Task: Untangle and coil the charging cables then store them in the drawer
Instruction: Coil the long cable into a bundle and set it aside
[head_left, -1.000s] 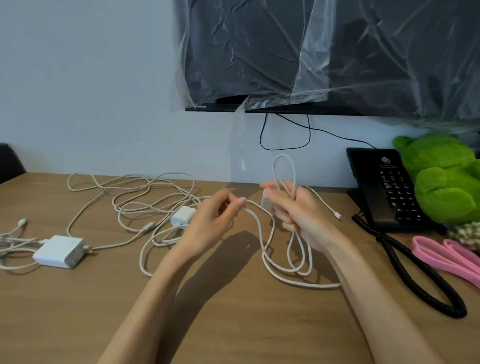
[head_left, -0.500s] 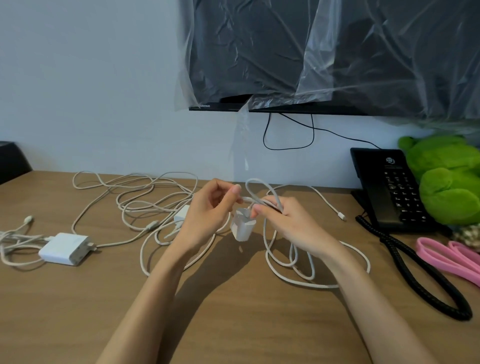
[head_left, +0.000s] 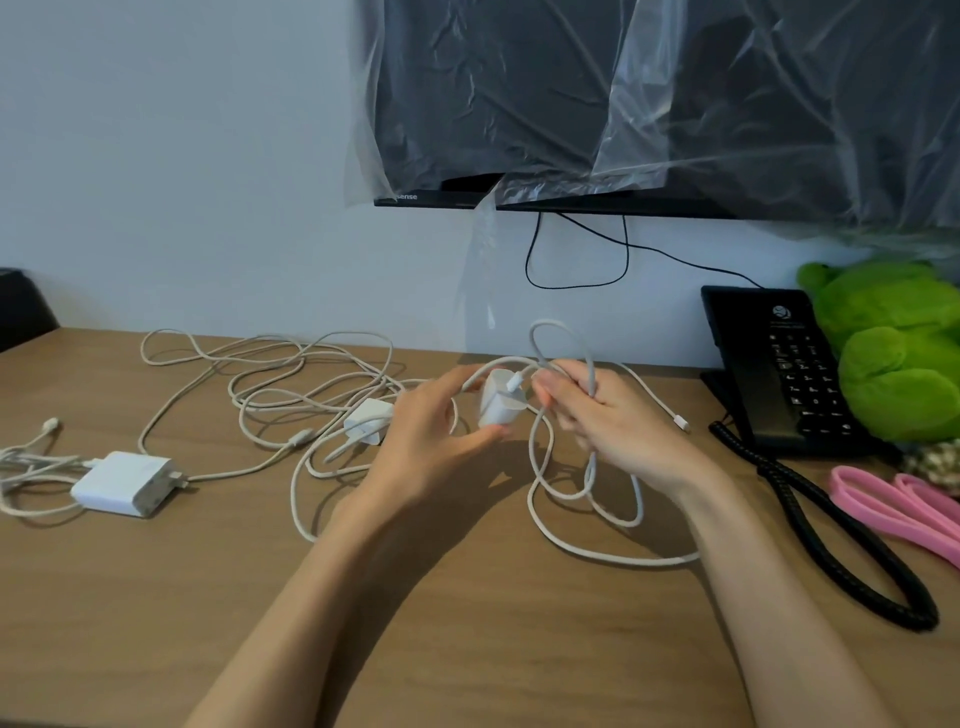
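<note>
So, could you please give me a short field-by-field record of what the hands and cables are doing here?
left hand: holds the small white charger plug
right hand: grips loops of the white cable, which hang down to the desk
cable tangle: loose on the desk, left of the hands
power brick: on the desk, far left
drawer: not in view

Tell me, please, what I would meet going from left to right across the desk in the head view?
Large white power adapter, small white plug lying on the desk, left hand, white charger block it holds, right hand gripping the white cable, black telephone, green plush toy.
</note>
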